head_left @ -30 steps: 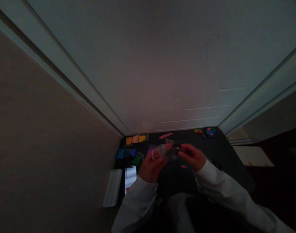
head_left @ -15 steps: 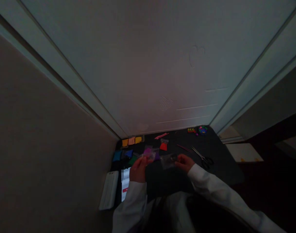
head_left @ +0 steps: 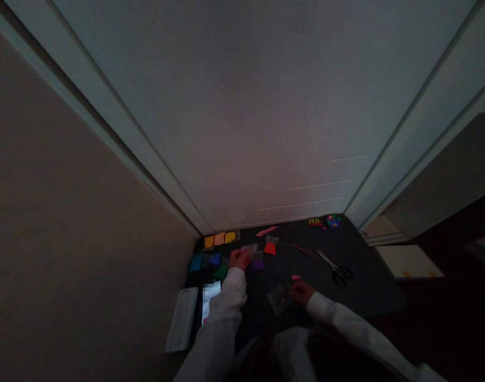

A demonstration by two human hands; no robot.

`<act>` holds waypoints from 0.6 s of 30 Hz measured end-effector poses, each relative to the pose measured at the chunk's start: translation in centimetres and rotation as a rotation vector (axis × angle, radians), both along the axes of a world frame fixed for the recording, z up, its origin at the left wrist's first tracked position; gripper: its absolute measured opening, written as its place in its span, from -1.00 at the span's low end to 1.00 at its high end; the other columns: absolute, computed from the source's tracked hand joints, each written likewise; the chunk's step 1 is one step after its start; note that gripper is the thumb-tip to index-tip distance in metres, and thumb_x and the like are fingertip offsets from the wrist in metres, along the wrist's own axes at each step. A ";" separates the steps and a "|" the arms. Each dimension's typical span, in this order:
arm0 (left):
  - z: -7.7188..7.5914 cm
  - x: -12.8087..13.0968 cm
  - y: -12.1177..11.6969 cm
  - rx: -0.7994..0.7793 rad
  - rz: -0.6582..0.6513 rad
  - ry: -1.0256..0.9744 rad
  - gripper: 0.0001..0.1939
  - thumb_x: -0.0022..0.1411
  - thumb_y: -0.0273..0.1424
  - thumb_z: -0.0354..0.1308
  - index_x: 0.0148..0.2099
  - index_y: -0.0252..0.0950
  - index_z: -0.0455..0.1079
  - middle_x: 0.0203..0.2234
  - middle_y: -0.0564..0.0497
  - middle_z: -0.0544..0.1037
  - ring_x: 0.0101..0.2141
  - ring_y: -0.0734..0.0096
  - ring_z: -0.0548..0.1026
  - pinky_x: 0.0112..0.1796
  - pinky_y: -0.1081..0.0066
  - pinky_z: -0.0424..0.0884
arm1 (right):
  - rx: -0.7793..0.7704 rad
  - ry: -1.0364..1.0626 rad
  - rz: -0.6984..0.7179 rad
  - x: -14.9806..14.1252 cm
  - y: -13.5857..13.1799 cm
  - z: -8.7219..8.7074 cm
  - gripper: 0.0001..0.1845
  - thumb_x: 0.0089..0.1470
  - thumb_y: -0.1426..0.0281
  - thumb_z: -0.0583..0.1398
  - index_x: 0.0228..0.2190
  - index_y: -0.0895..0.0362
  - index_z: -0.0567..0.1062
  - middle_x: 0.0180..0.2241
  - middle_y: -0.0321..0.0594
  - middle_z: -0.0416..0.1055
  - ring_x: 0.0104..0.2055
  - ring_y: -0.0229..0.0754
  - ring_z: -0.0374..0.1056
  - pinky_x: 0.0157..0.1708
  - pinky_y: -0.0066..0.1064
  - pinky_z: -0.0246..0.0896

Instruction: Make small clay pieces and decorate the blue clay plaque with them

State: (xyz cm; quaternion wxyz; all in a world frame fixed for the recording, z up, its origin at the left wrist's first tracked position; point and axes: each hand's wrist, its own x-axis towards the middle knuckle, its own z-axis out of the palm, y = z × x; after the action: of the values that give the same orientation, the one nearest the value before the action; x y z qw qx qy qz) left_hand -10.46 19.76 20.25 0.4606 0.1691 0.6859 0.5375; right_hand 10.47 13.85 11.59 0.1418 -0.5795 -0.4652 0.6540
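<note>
My left hand is closed, its fingers at a small pinkish plastic bag near the back of the dark table. Just right of it lies a bag of purple material, and a red bag is farther back. Nearer to me, my right hand pinches a clear plastic bag, which hangs to its left. By those fingertips shows a small pink piece; whether it is held or lying on the table I cannot tell.
Scissors and thin pink sticks lie at right. Blue, green and yellow bags lie at left, near a lit phone and a white box-like object. A white wall borders the back.
My hands have moved apart: the left away from me toward the pinkish bag, the right toward me with the clear bag. A pink piece now shows by my right fingers. The view has tilted slightly.
</note>
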 end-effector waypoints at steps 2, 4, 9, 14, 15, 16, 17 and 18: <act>0.4 -0.5 2.1 -0.003 -0.044 -0.010 -0.68 0.15 -0.34 -0.01 -0.04 -0.33 0.20 -0.14 -0.08 0.34 -0.22 0.34 0.37 -0.25 0.22 0.35 | 0.015 0.000 0.011 0.1 0.0 0.0 -0.70 0.05 0.34 0.06 -0.16 0.20 0.29 -0.17 -0.16 0.30 -0.22 -0.21 0.29 -0.27 -0.25 0.26; 0.5 -0.7 2.6 -0.038 -0.090 -0.014 -0.67 0.15 -0.34 -0.01 -0.03 -0.33 0.19 -0.12 -0.09 0.32 -0.20 0.33 0.36 -0.24 0.21 0.35 | 0.040 0.013 0.023 0.4 -0.1 0.3 -0.70 0.05 0.34 0.06 -0.16 0.20 0.30 -0.18 -0.17 0.30 -0.23 -0.22 0.30 -0.28 -0.26 0.26; -1.2 2.2 -2.2 -0.202 -0.301 -0.051 -0.67 0.15 -0.33 -0.02 -0.03 -0.33 0.19 -0.14 -0.08 0.33 -0.22 0.34 0.37 -0.26 0.22 0.35 | 0.119 0.050 0.019 1.9 -0.2 1.4 -0.72 0.06 0.34 0.05 -0.19 0.21 0.31 -0.23 -0.19 0.32 -0.28 -0.25 0.31 -0.32 -0.30 0.27; -2.9 5.4 -7.0 -0.318 -0.532 -0.078 -0.73 0.15 -0.34 -0.02 -0.11 -0.36 0.25 -0.27 -0.04 0.40 -0.34 0.44 0.40 -0.35 0.32 0.38 | 0.209 -0.037 0.041 1.8 0.1 2.0 -0.74 0.06 0.35 0.05 -0.21 0.22 0.32 -0.23 -0.19 0.32 -0.28 -0.26 0.31 -0.32 -0.31 0.27; -3.1 5.4 -7.3 -0.331 -0.551 -0.071 -0.75 0.15 -0.35 -0.01 -0.13 -0.36 0.26 -0.28 -0.03 0.40 -0.34 0.44 0.40 -0.35 0.33 0.38 | 0.234 -0.074 0.062 1.6 0.2 2.1 -0.74 0.06 0.34 0.05 -0.22 0.22 0.33 -0.22 -0.19 0.32 -0.26 -0.24 0.31 -0.30 -0.28 0.26; -3.2 5.2 -7.5 -0.338 -0.554 -0.060 -0.76 0.15 -0.35 -0.01 -0.15 -0.36 0.27 -0.27 -0.03 0.40 -0.34 0.44 0.40 -0.34 0.33 0.38 | 0.266 -0.118 0.083 1.6 0.3 2.1 -0.74 0.06 0.34 0.05 -0.23 0.22 0.33 -0.20 -0.17 0.32 -0.22 -0.22 0.29 -0.25 -0.25 0.24; -3.2 4.7 -7.7 -0.337 -0.540 -0.046 -0.76 0.15 -0.35 -0.01 -0.15 -0.36 0.27 -0.26 -0.03 0.40 -0.32 0.43 0.40 -0.33 0.32 0.38 | 0.304 -0.168 0.105 1.5 0.5 2.0 -0.74 0.05 0.34 0.06 -0.22 0.21 0.33 -0.17 -0.16 0.30 -0.16 -0.19 0.27 -0.18 -0.22 0.20; -3.2 4.1 -7.7 -0.327 -0.511 -0.029 -0.75 0.15 -0.35 -0.01 -0.14 -0.36 0.27 -0.25 -0.04 0.39 -0.31 0.42 0.40 -0.32 0.31 0.38 | 0.343 -0.221 0.125 1.6 0.7 1.9 -0.72 0.03 0.34 0.07 -0.20 0.20 0.33 -0.13 -0.13 0.26 -0.09 -0.16 0.22 -0.10 -0.20 0.13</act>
State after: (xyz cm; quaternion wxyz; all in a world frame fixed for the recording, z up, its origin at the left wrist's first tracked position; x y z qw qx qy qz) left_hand -6.32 12.03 17.01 0.6119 0.2520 0.6918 0.2889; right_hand 12.09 14.50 13.53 0.1454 -0.5851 -0.6174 0.5053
